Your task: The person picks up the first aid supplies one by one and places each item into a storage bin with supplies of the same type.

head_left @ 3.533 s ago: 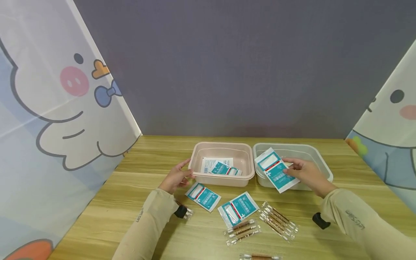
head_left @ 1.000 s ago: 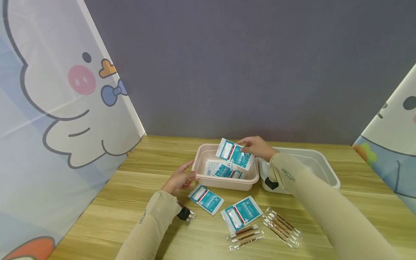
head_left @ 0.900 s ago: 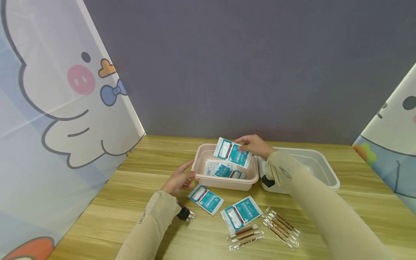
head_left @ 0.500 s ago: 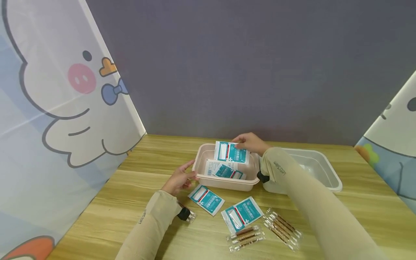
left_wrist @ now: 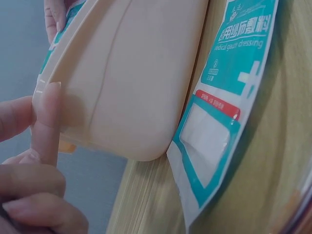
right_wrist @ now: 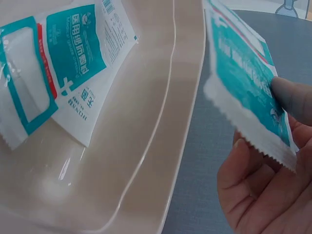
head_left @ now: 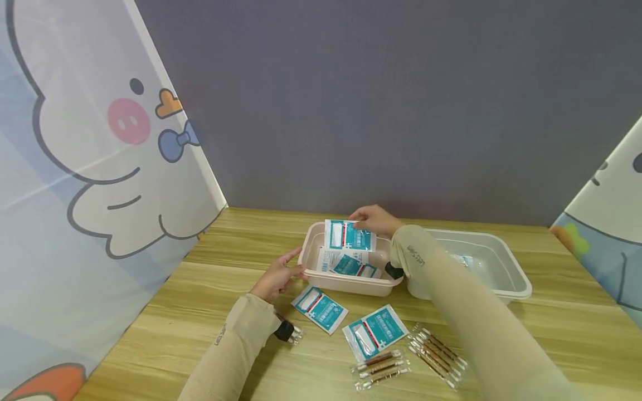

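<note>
My right hand [head_left: 377, 220] pinches a teal-and-white gauze dressing packet [head_left: 350, 236] by its right end, above the back of the pink plastic basin [head_left: 348, 284]. In the right wrist view the thumb lies on the printed face of that packet [right_wrist: 246, 80], with fingers behind it. At the basin's left end, my left hand [head_left: 275, 278] grips the rim. The left wrist view shows a finger against the outer wall [left_wrist: 126, 73]. Inside the basin lie other dressing packets [right_wrist: 75, 46], one printed side up over a white one.
Two dressing packets [head_left: 320, 309] [head_left: 376, 331] lie on the wooden table in front. Near them are several wrapped cotton swabs [head_left: 436, 356], with more [head_left: 381, 368] beside the right packet. A pale grey basin [head_left: 494, 259] holding a packet [head_left: 462, 260] stands right of the pink one.
Earlier my right hand held the packet over the grey basin. It has since carried it left over the pink basin, drifting slightly further left and levelling it. The left hand stays at the rim.
</note>
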`<state>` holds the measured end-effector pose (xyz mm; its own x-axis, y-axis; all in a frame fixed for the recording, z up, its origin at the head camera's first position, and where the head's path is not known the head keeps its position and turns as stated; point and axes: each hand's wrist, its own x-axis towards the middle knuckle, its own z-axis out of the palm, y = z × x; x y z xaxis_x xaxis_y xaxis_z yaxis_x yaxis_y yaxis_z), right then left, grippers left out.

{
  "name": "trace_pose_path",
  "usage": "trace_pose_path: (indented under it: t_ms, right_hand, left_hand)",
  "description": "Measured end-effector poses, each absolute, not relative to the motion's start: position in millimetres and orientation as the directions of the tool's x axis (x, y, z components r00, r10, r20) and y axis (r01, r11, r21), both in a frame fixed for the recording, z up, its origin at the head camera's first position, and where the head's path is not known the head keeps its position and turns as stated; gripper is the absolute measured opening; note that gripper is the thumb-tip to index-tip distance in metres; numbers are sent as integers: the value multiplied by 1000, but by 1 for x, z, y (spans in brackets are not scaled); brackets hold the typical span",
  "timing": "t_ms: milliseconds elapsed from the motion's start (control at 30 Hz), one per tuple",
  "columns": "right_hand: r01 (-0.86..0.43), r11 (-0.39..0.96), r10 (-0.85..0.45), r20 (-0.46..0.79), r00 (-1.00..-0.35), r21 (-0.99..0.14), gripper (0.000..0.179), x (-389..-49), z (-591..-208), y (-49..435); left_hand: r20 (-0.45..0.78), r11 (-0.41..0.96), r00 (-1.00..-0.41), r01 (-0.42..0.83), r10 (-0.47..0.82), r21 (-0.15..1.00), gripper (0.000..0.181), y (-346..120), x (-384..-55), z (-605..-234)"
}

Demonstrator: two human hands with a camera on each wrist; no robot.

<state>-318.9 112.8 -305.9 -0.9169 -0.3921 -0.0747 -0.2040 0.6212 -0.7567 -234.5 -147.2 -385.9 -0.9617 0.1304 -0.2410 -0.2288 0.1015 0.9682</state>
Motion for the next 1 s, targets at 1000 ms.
trace_pose_path:
  t_ms: [1000]
  right_hand:
    - [-154,626,-468,-210,-858,-765,28,-330,-329,110]
  left_hand:
    - [-232,110,-964,-219,132,970,56,-148,-234,-385]
